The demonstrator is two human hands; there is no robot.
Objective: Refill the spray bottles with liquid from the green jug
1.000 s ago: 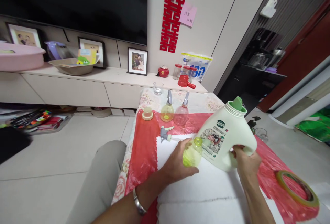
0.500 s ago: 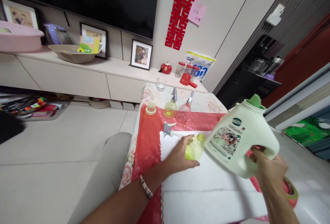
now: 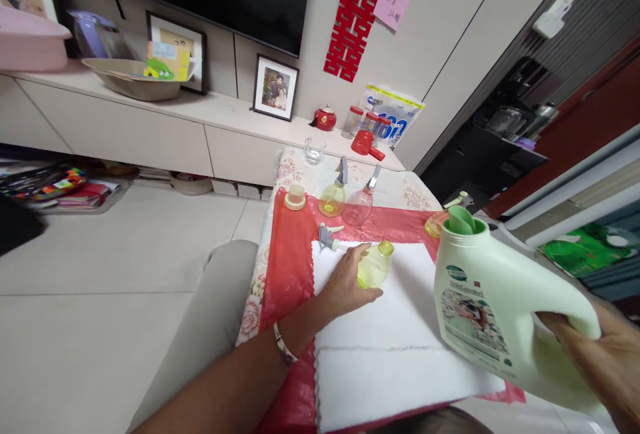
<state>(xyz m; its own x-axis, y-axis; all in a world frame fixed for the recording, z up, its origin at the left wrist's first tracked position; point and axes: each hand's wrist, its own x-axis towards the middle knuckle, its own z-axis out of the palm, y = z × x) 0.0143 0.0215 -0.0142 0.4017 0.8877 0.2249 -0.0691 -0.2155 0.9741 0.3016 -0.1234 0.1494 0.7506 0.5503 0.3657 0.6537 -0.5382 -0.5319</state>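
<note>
My left hand (image 3: 353, 282) is curled round a small see-through yellow bottle (image 3: 375, 266), its neck uncapped, which stands on a white sheet (image 3: 380, 367). A grey spray head (image 3: 329, 237) lies just behind that hand. On the right, my right hand (image 3: 595, 347) grips the handle of a large pale green detergent jug (image 3: 500, 307). The jug is raised and tilted, its green spout (image 3: 463, 221) uncovered at the top and apart from the yellow bottle. A pale cap (image 3: 295, 197) rests on the red plastic at the back left.
A yellow spray bottle (image 3: 333, 197) and a pink one (image 3: 359, 206) stand behind the sheet. An orange spray bottle (image 3: 436, 223) is partly behind the jug. A glass cup (image 3: 315, 150) sits farther back, near a red scoop (image 3: 364, 143) on the cabinet.
My right hand has carried the jug rightward, away from the yellow bottle, and turned it more upright. My left hand stays on the bottle. The orange spray bottle has come into sight.
</note>
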